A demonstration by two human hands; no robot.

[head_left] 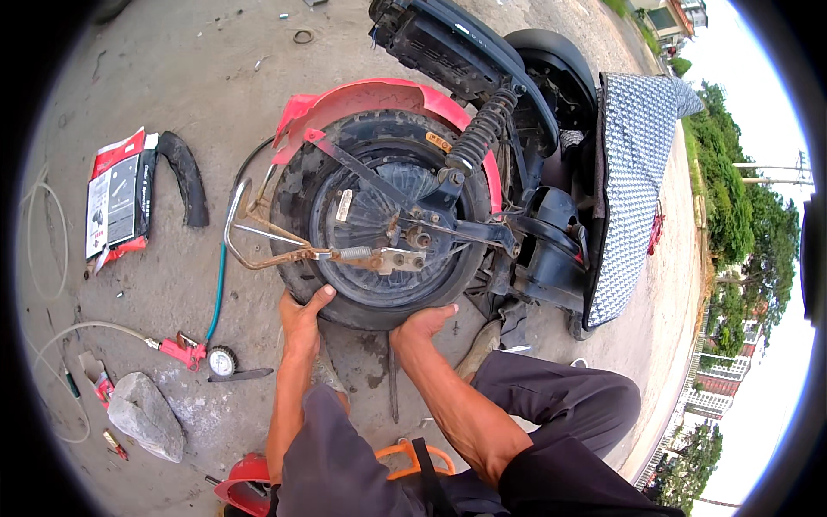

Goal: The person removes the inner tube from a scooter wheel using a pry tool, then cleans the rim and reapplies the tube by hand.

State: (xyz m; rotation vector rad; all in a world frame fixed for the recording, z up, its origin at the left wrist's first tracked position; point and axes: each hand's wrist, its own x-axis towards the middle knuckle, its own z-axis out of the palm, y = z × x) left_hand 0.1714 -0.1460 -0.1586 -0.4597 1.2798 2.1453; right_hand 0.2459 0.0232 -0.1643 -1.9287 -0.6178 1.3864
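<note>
A black tire (383,317) on a scooter's wheel lies in front of me, its dusty hub (375,215) facing up. My left hand (301,319) grips its near edge at the left, the thumb showing and the other fingers partly hidden behind the rubber. Further right, my right hand (422,326) holds the same edge, its thumb along the sidewall and its fingers mostly hidden. A cracked red fender (379,93) curves round the far side. The coil shock absorber (482,129) and a bent metal bar (237,228) sit beside the wheel.
The scooter body (551,241) lies to the right, with a patterned cover (633,181). On the ground at left are a red tire inflator (183,351) with a gauge (222,362) and teal hose (218,293), a stone (146,416), a package (118,202) and a rubber piece (183,177).
</note>
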